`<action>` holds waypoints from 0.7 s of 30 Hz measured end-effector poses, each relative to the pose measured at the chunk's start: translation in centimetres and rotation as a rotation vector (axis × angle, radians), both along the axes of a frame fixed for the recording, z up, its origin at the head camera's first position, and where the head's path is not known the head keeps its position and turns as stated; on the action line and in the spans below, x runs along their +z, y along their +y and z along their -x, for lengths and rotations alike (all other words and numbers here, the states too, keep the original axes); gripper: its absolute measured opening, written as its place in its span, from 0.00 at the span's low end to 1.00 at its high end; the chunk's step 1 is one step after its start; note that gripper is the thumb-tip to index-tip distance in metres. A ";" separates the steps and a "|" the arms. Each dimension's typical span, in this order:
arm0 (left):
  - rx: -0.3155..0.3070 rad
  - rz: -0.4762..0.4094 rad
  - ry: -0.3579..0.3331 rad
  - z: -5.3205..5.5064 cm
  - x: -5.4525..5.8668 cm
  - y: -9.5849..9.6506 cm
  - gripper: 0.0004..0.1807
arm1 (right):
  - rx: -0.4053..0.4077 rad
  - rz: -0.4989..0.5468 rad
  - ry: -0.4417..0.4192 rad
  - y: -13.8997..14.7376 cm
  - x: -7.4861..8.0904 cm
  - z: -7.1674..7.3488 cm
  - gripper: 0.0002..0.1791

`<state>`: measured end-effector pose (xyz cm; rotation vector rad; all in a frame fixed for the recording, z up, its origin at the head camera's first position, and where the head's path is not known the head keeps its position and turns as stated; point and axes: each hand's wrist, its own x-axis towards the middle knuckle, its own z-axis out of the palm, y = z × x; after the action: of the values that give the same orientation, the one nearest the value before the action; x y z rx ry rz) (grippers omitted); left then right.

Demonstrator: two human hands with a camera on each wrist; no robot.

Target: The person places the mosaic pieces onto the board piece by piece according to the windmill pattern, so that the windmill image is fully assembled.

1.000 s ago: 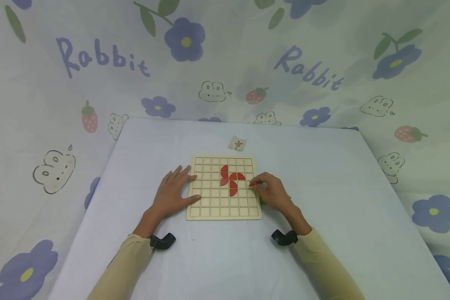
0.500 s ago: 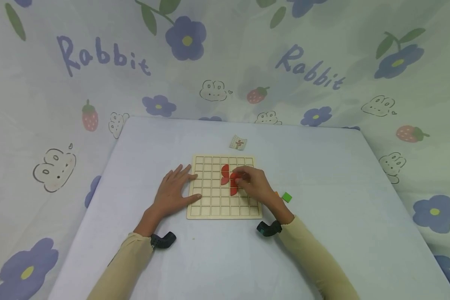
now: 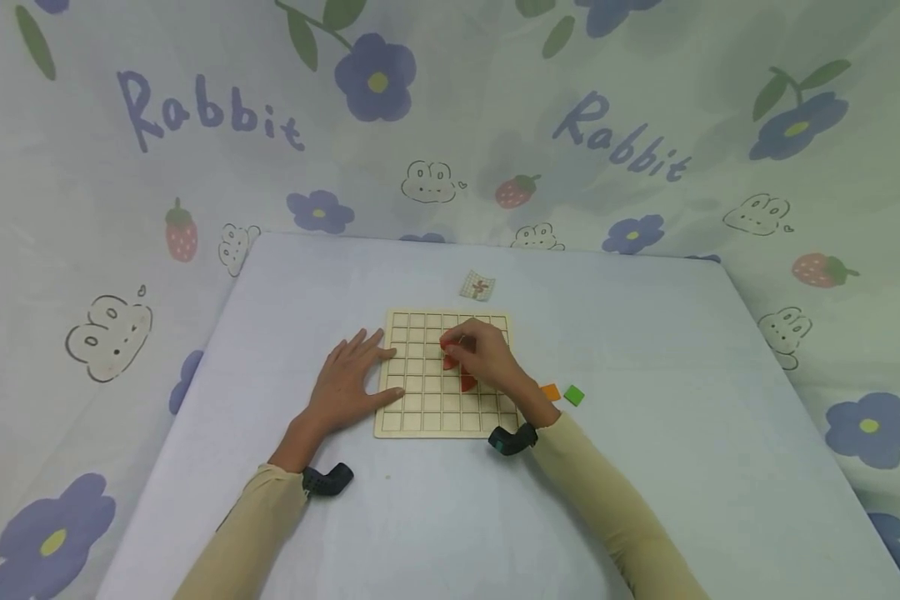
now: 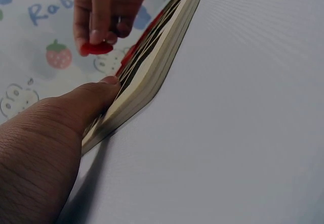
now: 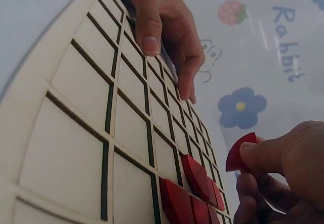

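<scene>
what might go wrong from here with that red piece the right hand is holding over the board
The right hand pinches the curved red piece near its edge, so it might slip and drop askew on the board.

Other red pieces sit on the grid close by, so the fingers could nudge them.

The orange tile lies beside the right wrist in the head view and could get brushed as the arm pulls back.

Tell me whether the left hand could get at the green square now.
Probably not directly: the left hand touches the board, and the right hand and wrist lie between it and the green square.
</scene>
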<state>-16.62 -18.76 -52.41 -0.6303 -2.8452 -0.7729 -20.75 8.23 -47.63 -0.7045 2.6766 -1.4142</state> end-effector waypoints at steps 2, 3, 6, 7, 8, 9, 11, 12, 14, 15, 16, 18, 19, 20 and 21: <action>-0.003 -0.002 0.006 0.1 -0.1 0.0 0.40 | 0.002 -0.037 -0.020 -0.4 0.0 0.2 0.07; -0.004 0.000 0.008 0.1 -0.1 0.0 0.40 | 0.003 -0.055 -0.028 -0.7 -0.1 0.4 0.07; -0.003 0.006 0.007 0.2 -0.3 0.0 0.40 | 0.002 -0.122 -0.026 -1.3 -0.4 0.7 0.05; -0.002 0.008 0.005 0.2 -0.4 0.0 0.40 | 0.005 -0.141 -0.015 -1.5 -0.6 0.8 0.05; -0.001 0.007 0.003 0.2 -0.4 0.0 0.40 | 0.011 -0.156 -0.005 -1.6 -0.8 0.9 0.05; 0.001 0.010 0.001 0.2 -0.5 0.0 0.40 | 0.015 -0.174 0.011 -1.8 -0.9 0.9 0.05; 0.002 0.013 -0.001 0.2 -0.5 0.0 0.40 | 0.023 -0.203 0.032 -2.0 -1.3 1.0 0.05; 0.001 0.013 0.000 0.2 -0.5 0.0 0.41 | 0.029 -0.213 0.049 -2.1 -1.4 1.0 0.05; 0.000 0.016 0.002 0.2 -0.4 0.0 0.41 | 0.044 -0.226 0.089 -2.2 -1.6 1.0 0.05; 0.000 0.018 0.003 0.3 -0.4 0.0 0.41 | 0.047 -0.236 0.114 -2.2 -1.7 1.0 0.05; -0.001 0.018 0.004 0.3 -0.4 0.0 0.41 | 0.050 -0.244 0.140 -2.2 -1.7 1.0 0.05; -0.001 0.018 0.005 0.3 -0.4 0.0 0.40 | 0.057 -0.255 0.198 -2.3 -1.6 0.9 0.04; 0.000 0.017 0.006 0.3 -0.5 0.0 0.40 | 0.059 -0.263 0.223 -2.3 -1.6 0.8 0.04; -0.001 0.016 0.005 0.3 -0.5 0.0 0.40 | 0.061 -0.272 0.244 -2.4 -1.5 0.8 0.04; -0.002 0.017 0.006 0.3 -0.5 0.0 0.40 | 0.060 -0.284 0.259 -2.4 -1.5 0.7 0.03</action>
<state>-16.93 -18.74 -52.86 -0.6361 -2.8491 -0.7466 -21.43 5.85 -49.13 -0.9867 2.9327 -0.9569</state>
